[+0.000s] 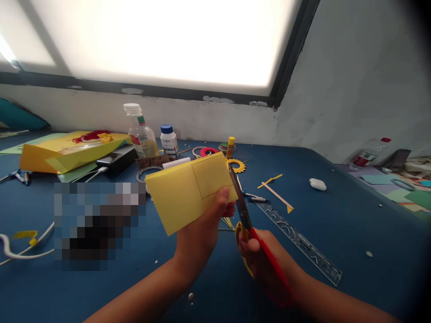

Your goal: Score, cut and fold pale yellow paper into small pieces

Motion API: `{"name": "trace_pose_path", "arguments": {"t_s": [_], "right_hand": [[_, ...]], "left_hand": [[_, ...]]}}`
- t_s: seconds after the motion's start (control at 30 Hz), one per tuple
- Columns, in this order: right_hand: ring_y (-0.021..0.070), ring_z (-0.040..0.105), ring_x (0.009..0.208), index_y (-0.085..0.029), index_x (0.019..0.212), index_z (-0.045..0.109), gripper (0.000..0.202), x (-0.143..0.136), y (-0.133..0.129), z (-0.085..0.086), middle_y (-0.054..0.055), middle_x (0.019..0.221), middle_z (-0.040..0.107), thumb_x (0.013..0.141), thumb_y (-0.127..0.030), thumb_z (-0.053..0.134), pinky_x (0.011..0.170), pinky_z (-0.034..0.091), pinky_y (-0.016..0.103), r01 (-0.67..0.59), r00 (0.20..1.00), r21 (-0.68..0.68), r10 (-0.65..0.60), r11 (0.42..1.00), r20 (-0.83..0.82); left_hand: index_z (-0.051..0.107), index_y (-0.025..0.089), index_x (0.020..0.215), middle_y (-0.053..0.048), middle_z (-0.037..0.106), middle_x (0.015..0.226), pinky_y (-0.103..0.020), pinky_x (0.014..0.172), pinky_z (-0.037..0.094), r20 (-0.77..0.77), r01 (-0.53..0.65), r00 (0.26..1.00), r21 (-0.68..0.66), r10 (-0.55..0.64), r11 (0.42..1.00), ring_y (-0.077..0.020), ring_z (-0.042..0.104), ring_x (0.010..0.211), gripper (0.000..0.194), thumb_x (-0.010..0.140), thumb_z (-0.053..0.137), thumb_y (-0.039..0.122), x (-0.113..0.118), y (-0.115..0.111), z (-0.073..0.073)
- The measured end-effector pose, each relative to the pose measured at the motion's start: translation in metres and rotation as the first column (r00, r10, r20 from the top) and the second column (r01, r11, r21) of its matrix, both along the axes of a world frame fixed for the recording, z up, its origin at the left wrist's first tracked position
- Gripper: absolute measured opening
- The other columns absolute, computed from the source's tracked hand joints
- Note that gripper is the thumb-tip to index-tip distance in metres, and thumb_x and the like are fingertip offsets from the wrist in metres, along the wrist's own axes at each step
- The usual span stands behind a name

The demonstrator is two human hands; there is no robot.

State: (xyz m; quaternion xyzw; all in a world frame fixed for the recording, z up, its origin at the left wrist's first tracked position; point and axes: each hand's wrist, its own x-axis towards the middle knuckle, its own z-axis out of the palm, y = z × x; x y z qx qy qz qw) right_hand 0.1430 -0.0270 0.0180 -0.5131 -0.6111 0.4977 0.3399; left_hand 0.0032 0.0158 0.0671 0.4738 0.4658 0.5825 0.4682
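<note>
Gripping yellow folded paper (pixel 175 193) mid-frame in the left hand (pixel 202 229): thumb flat on the front face at the lower right corner, other fingers curled behind, pinch closed on it. Pencilled rectangle on the paper sits just above the thumb. Right hand (pixel 261 251), below right of centre, has its fingers wrapped round the red and yellow handles of the scissors (pixel 243 211). Blades point up along the paper's right edge; can't tell whether they're biting or how far apart they are.

Containers: clear bottle (pixel 139 134), white cap on, upright left of centre near the wall, yellowish in its lower part, can't tell if that's liquid. White bottle (pixel 169 142) with blue cap just right of it, opaque, contents hidden. Red-capped bottle (pixel 368 154) leaning at far right, red label, contents unclear.

Glue stick (pixel 230 148) stands upper centre, yellow cap on. Clear ruler (pixel 299 242) lies diagonally on the blue table (pixel 353 215), lower right.
</note>
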Motion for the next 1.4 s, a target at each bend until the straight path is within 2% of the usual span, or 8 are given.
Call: {"name": "trace_pose_path", "arguments": {"t_s": [0.13, 0.3, 0.7, 0.8, 0.93, 1.1, 1.27, 1.4], "right_hand": [[0.0077, 0.029, 0.043, -0.021, 0.070, 0.038, 0.070, -0.001, 0.000, 0.003, -0.006, 0.053, 0.032, 0.061, -0.090, 0.028, 0.039, 0.029, 0.022, 0.000, 0.993, -0.058, -0.007, 0.998, -0.122], [0.0104, 0.034, 0.053, -0.020, 0.074, 0.042, 0.073, 0.000, 0.000, 0.006, -0.003, 0.061, 0.038, 0.060, -0.090, 0.028, 0.046, 0.033, 0.023, -0.033, 0.998, 0.083, 0.037, 0.996, -0.044], [0.0110, 0.035, 0.054, -0.019, 0.078, 0.045, 0.068, 0.002, 0.002, 0.005, -0.003, 0.062, 0.039, 0.067, -0.085, 0.034, 0.049, 0.033, 0.024, -0.038, 0.995, 0.075, 0.045, 0.996, -0.087], [0.0122, 0.042, 0.054, -0.020, 0.079, 0.048, 0.053, 0.004, 0.006, 0.012, -0.002, 0.062, 0.043, 0.081, -0.071, 0.037, 0.051, 0.038, 0.026, 0.066, 0.970, 0.114, -0.037, 0.991, -0.239], [0.0127, 0.047, 0.052, -0.020, 0.074, 0.051, 0.043, 0.016, 0.018, 0.026, 0.000, 0.065, 0.049, 0.082, -0.061, 0.045, 0.049, 0.043, 0.027, 0.191, 0.912, 0.087, -0.143, 0.978, -0.385], [0.0107, 0.049, 0.046, -0.018, 0.076, 0.055, 0.031, 0.031, 0.026, 0.031, -0.001, 0.061, 0.053, 0.081, -0.049, 0.054, 0.045, 0.044, 0.025, 0.074, 0.866, -0.050, -0.089, 0.996, -0.491], [0.0116, 0.050, 0.047, -0.018, 0.075, 0.052, 0.021, 0.030, 0.024, 0.029, -0.003, 0.054, 0.054, 0.077, -0.038, 0.061, 0.050, 0.046, 0.027, -0.011, 0.936, 0.001, 0.011, 1.000, -0.351], [0.0114, 0.051, 0.046, -0.018, 0.069, 0.053, 0.023, 0.027, 0.021, 0.029, -0.002, 0.055, 0.054, 0.077, -0.038, 0.059, 0.048, 0.045, 0.027, 0.036, 0.961, 0.064, -0.017, 0.997, -0.277]], "left_hand": [[0.066, 0.016, 0.078, 0.002, 0.067, 0.060, -0.016, 0.051, 0.054, 0.048, 0.009, 0.999, -0.028, -0.007, 1.000, -0.0112, 0.064, 0.050, 0.019, 0.074, 0.069, 0.035, 0.000, 0.001, 0.001], [0.066, 0.016, 0.085, 0.000, 0.068, 0.067, -0.019, 0.049, 0.055, 0.061, 0.010, 0.998, 0.044, -0.013, 0.999, -0.0143, 0.066, 0.057, 0.023, 0.077, 0.066, 0.037, -0.001, 0.002, -0.001], [0.066, 0.016, 0.079, 0.000, 0.066, 0.064, -0.019, 0.050, 0.054, 0.035, 0.127, 0.991, 0.029, -0.128, 0.991, -0.0130, 0.064, 0.055, 0.025, 0.078, 0.065, 0.041, -0.004, 0.004, -0.001], [0.066, 0.015, 0.077, -0.002, 0.067, 0.066, -0.020, 0.050, 0.054, 0.033, 0.340, 0.940, -0.042, -0.339, 0.940, -0.0130, 0.062, 0.053, 0.022, 0.074, 0.068, 0.037, -0.007, 0.007, -0.002], [0.069, 0.016, 0.087, -0.006, 0.069, 0.078, -0.023, 0.050, 0.054, 0.013, 0.627, 0.774, -0.143, -0.632, 0.765, -0.0166, 0.064, 0.062, 0.020, 0.070, 0.067, 0.027, -0.012, 0.010, -0.002], [0.070, 0.018, 0.093, -0.006, 0.069, 0.079, -0.022, 0.053, 0.052, -0.109, 0.676, 0.693, -0.242, -0.712, 0.695, -0.0179, 0.064, 0.067, 0.026, 0.070, 0.059, 0.024, -0.023, 0.014, 0.000], [0.071, 0.021, 0.093, -0.003, 0.071, 0.086, -0.024, 0.061, 0.053, -0.151, 0.753, 0.573, -0.292, -0.805, 0.590, -0.0184, 0.067, 0.074, 0.027, 0.069, 0.059, 0.018, -0.032, 0.018, 0.007], [0.071, 0.018, 0.088, -0.004, 0.069, 0.078, -0.021, 0.058, 0.052, -0.071, 0.726, 0.653, -0.223, -0.754, 0.650, -0.0143, 0.065, 0.065, 0.017, 0.079, 0.058, 0.024, -0.028, 0.024, 0.010]]}}
